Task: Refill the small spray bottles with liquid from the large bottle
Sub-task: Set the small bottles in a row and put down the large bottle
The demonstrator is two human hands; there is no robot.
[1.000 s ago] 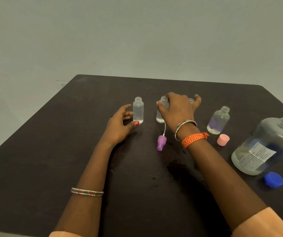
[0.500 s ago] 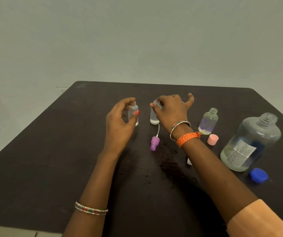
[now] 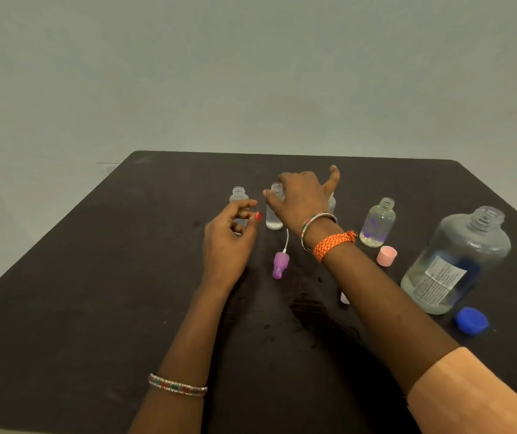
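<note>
Your right hand (image 3: 302,195) pinches a small open bottle (image 3: 274,211) mid-surface; your left hand (image 3: 229,242) hovers loosely curled, empty. The large bottle (image 3: 455,261) waits uncapped by the right edge; pouring likely comes next.

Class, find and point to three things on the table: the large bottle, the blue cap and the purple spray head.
large bottle (image 3: 457,258), head view, on its clear body.
blue cap (image 3: 471,320), head view, on its top.
purple spray head (image 3: 280,265), head view, on its purple body.
</note>
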